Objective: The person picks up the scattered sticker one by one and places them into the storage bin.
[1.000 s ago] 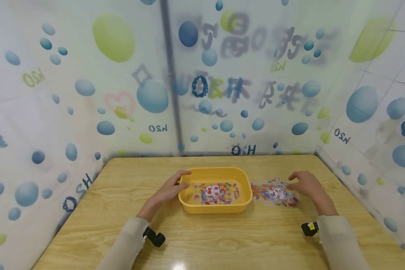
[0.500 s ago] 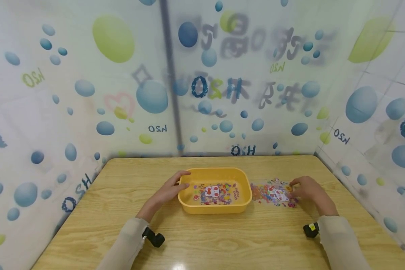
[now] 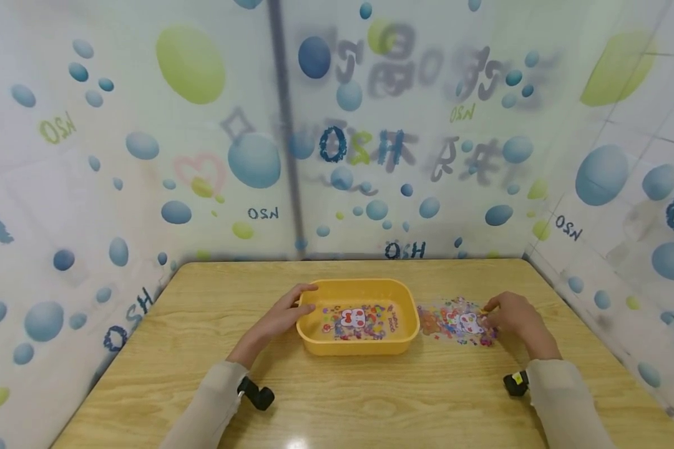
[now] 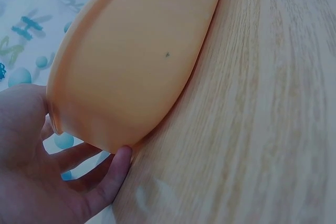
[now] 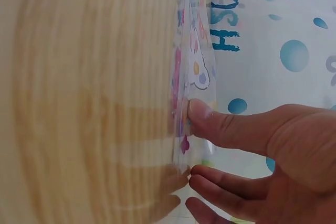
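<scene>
My left hand (image 3: 281, 313) grips the left end of a yellow plastic basin (image 3: 359, 348), thumb over the rim and fingers against the outer wall. In the left wrist view a fingertip (image 4: 124, 155) lies low on the basin's wall (image 4: 147, 51). Inside the basin is a clear printed plastic bag (image 3: 354, 318) with a white cartoon face. To its right, more clear printed bags (image 3: 446, 321) lie overlapping on the table. My right hand (image 3: 517, 319) pinches the right edge of these bags; in the right wrist view the thumb (image 5: 202, 115) presses the film (image 5: 181, 103), fingertips just beyond the edge.
The wooden table (image 3: 371, 399) runs to a wall covering (image 3: 348, 206) printed with bubbles, close behind and on both sides. Black wrist cameras (image 3: 256, 394) sit at both sleeves.
My right hand has come down onto the bags' right edge, and the top bag has slid slightly right towards the fingers. The left hand and basin have stayed put.
</scene>
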A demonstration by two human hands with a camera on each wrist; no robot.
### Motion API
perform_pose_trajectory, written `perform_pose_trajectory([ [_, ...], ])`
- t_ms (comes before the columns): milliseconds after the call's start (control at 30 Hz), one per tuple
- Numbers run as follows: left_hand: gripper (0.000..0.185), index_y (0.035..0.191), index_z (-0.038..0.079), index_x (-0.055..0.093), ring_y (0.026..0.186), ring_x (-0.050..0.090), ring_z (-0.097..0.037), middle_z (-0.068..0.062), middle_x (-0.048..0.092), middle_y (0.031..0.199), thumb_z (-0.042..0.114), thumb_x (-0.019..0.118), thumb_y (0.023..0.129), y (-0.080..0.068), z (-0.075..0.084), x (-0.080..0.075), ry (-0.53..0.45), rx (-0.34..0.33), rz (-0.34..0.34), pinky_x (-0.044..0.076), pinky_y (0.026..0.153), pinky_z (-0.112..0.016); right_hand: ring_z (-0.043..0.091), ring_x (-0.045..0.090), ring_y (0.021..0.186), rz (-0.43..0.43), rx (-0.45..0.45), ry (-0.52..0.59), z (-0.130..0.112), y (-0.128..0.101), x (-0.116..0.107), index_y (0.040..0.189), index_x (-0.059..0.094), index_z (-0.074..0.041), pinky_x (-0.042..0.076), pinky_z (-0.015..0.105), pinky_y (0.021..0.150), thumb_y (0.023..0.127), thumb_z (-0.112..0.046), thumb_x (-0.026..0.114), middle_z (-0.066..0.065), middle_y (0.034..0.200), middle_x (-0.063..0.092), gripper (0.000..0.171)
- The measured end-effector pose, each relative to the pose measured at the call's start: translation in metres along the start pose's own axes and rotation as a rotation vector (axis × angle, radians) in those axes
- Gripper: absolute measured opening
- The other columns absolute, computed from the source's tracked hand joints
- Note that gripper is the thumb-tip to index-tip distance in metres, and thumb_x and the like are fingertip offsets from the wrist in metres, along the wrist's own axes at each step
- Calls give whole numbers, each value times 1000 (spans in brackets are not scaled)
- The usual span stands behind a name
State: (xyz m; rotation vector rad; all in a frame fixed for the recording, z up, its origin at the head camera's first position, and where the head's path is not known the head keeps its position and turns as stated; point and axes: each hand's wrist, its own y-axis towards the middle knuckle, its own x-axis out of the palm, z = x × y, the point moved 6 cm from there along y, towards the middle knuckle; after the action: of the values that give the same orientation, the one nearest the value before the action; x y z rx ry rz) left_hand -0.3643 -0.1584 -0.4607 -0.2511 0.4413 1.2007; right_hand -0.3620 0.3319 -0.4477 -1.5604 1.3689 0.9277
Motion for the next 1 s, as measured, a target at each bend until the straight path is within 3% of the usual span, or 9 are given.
perform_pose_trajectory([
  [200,46,151,12,46,157,26,-40,-14,37,166,18,54,107,1,-1,0,-2,-6,3,20,126,-63,42,63,98,31,-15,35,1,1,-2,113,69,7,53,58,87,88,-16,78,33,118,67,35],
  [400,46,152,13,47,157,25,-41,-14,36,166,19,55,107,0,-1,1,-3,-12,2,21,126,-63,29,59,80,49,-48,84,1,0,-2,112,55,11,50,44,74,86,-8,76,22,93,66,38],
  [567,46,151,14,47,157,24,-40,-14,36,166,19,55,107,-1,0,1,-5,-9,5,21,126,-63,21,60,72,60,-75,129,0,-1,0,96,60,5,49,32,62,88,-5,73,18,89,66,19],
  [733,46,151,13,48,155,29,-40,-15,38,165,19,56,106,-1,0,0,-2,-5,7,22,125,-63,17,60,65,42,-98,191,-2,-3,3,90,66,3,52,32,57,87,0,69,15,85,69,5],
  [1000,46,151,14,48,155,29,-40,-15,39,165,20,56,106,0,1,-1,4,-5,9,23,124,-64,15,56,59,25,-103,235,-5,-6,2,93,68,5,51,31,55,82,3,64,7,76,65,12],
])
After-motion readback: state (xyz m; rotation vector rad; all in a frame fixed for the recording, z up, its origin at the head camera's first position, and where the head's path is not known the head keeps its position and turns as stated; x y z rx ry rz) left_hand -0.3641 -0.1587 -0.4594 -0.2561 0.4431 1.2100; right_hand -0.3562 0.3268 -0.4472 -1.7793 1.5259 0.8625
